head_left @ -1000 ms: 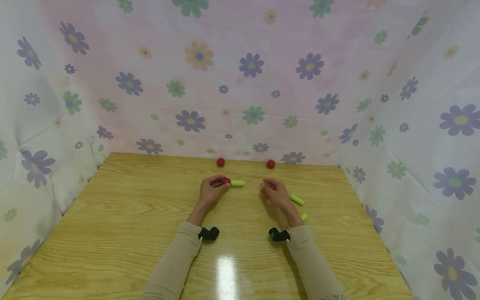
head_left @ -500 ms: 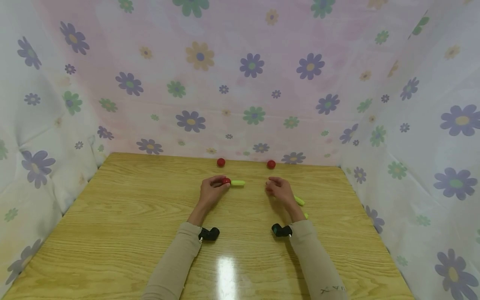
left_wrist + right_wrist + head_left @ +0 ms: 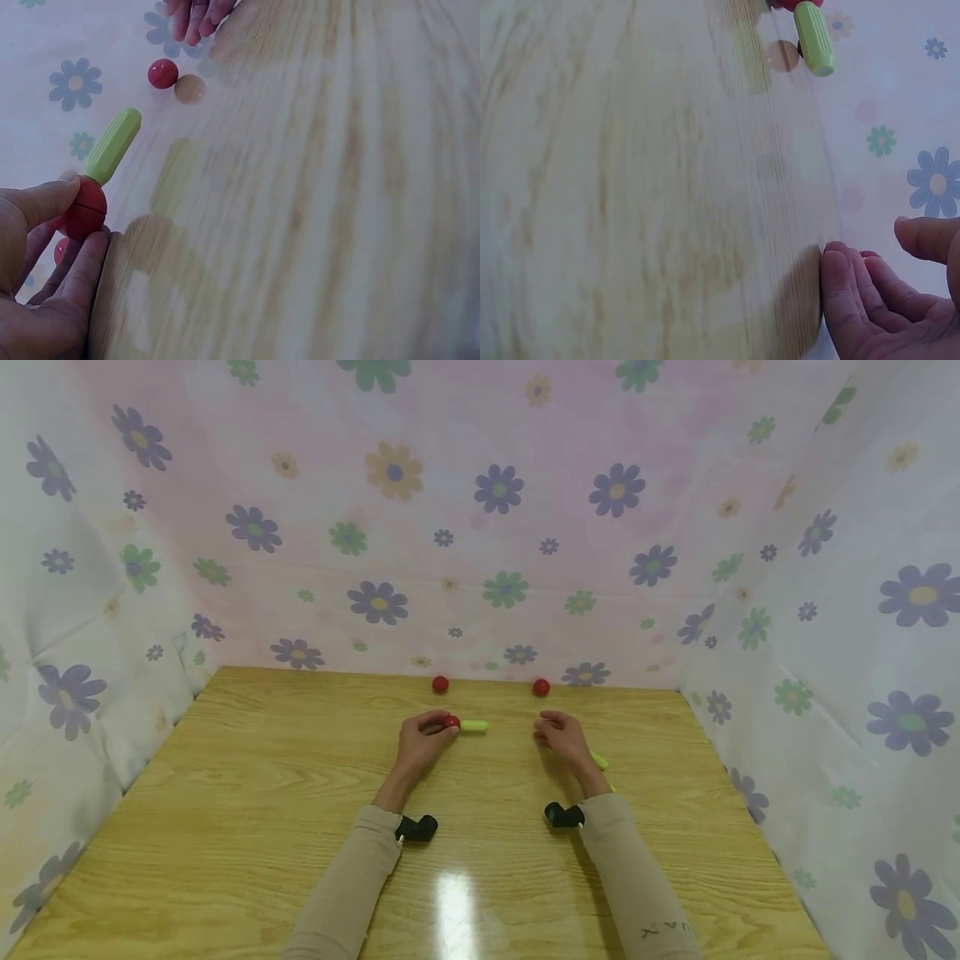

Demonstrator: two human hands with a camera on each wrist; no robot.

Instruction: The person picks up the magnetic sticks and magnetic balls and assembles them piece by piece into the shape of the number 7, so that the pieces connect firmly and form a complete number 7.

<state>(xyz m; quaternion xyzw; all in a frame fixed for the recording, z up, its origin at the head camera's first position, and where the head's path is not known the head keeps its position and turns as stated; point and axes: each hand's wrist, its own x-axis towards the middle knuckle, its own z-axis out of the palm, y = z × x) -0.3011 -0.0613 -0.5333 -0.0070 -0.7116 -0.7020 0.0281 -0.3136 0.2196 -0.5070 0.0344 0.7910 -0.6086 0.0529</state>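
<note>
My left hand [image 3: 420,748] pinches a glossy red ball [image 3: 451,723] between thumb and fingers. Out of the ball, toward the right, points a ridged lime-green handle [image 3: 114,146], joined to it or touching it. A seam crosses the ball [image 3: 85,208] in the left wrist view. Some way to the right, my right hand [image 3: 564,745] rests its fingers on the table, thumb apart from them [image 3: 889,307]; nothing shows in its grasp. Beside the right wrist lies a second green handle [image 3: 599,760], partly covered by the hand. A third handle [image 3: 612,788] barely peeks out by the sleeve.
Two more red balls, one left [image 3: 440,684] and one right [image 3: 541,687], sit near the back edge of the wooden table [image 3: 247,793]. Flower-patterned cloth [image 3: 450,568] walls off the back and both sides. Each wrist wears a black camera [image 3: 417,828].
My right hand has shifted slightly right, away from the left hand, covering more of the two green handles beside it. The left hand keeps its pinch on the red ball in the same spot.
</note>
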